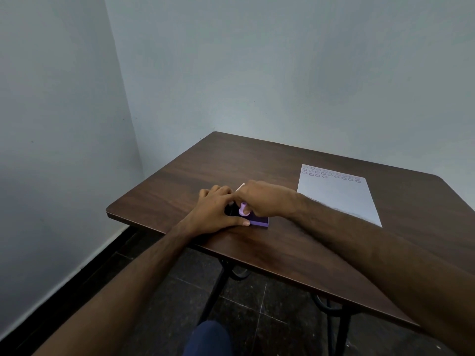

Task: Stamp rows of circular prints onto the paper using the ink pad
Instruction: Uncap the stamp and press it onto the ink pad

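Room corner: two plain pale blue-grey walls (pixel 282 60), black skirting (pixel 64 286) along the left one. Dark tiled floor (pixel 257 317). Dark wood-grain table (pixel 257 163) on black metal legs (pixel 213 296).

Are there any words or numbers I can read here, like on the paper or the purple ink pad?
No readable words or numbers anywhere.
Paper: only rows of round prints; anything inside them is too small to read.
Ink pad: no label shows.
Stamp, in the right hand: no text shows.
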Available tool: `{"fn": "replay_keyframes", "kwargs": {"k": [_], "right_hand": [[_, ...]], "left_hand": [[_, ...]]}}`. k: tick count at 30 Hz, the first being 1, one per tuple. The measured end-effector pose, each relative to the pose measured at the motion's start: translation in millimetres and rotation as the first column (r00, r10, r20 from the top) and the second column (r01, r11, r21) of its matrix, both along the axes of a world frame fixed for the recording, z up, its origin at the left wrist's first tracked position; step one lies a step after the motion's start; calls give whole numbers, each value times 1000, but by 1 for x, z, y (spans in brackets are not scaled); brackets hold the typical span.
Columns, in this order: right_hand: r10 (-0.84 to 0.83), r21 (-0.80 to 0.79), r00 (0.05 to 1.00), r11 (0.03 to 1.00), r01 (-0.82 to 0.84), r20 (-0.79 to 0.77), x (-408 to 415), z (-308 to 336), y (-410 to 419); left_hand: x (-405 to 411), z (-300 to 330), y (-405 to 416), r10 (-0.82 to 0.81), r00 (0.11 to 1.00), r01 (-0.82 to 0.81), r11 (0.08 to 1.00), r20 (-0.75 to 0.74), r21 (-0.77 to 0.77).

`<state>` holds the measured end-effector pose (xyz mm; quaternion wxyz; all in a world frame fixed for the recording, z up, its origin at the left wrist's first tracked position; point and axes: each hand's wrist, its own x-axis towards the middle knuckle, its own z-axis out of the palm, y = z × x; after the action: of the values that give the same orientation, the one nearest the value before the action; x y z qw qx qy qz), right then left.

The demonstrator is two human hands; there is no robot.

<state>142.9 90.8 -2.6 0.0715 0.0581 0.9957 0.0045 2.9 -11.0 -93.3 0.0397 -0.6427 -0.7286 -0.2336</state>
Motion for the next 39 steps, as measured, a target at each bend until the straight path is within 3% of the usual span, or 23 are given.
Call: {"fn": "replay_keyframes", "kwargs": {"k": [5,21,28,32,39], "right_hand": [[50,-42,999,998,-50,-10,2,3,1],[-32,-93,998,995,27,-51,-4,-4,5],[35,-128,998,991,-42,-50,4,0,5],[-25,-83,998,996,20,-59,-3,-5,5],[56,-104,997,993,-61,-49,-1,-2,10]], "left_hand": [[0,0,0,-7,1000,6,1000,23,20],[-2,-2,2,11,1000,-11,1000,20,6],[0,0,-1,15,1000,-15,1000,20,1],[0,1,0,15,999,-15,1000,29,-3],[0,0,0,17,999,-18,1000,39,15]]}}
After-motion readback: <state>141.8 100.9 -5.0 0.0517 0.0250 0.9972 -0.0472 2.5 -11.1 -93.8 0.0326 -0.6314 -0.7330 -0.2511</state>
